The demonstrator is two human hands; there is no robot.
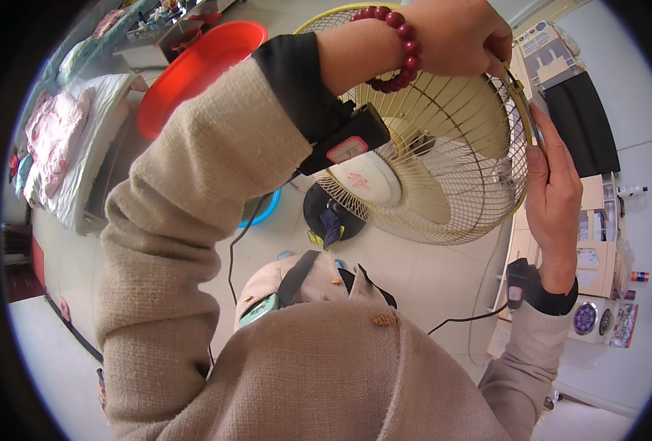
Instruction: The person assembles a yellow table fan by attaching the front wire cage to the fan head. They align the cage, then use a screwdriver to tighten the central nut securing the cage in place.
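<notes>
A pale yellow electric fan (370,176) stands in front of me, its round wire guard (455,209) enclosing cream blades. My left hand (451,33), with a dark red bead bracelet (408,51) on the wrist, reaches across the top. Its thumb and fingers pinch the guard's rim, beside a small clip (517,87). My right hand (556,195) holds the rim lower on the right, thumb on the near side and fingers along the outer edge. The fingertips of both hands are partly hidden by the rim.
A large red basin (194,70) is at the left, near a bed (98,173) with pink cloth. Below the fan are its dark round base (326,217) and part of a blue basin (267,209). Cabinets (594,257) line the right. Black cables (232,268) run from both wrists.
</notes>
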